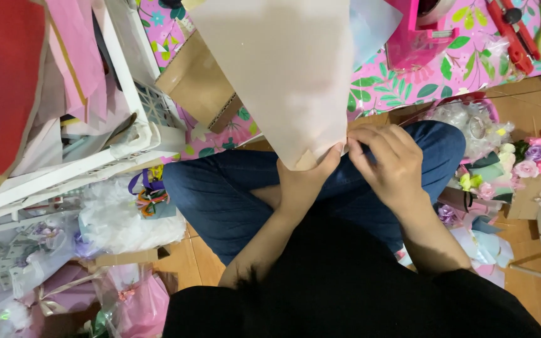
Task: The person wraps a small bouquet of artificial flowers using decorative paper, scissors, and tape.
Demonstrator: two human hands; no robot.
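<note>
A seated person in blue jeans works over crossed legs, both forearms angled inward from the black sleeves. The left hand (305,181) pinches the narrow lower tip of a pale, translucent cream paper sheet rolled into a cone (283,75), thumb pressed against it. The right hand (391,164), fingers curled, grips the same tip from the other side. The cone's long axis runs away from the body, point toward the lap, wide end over a pink floral mat (408,87). A white plastic crate (133,112) stands at left.
</note>
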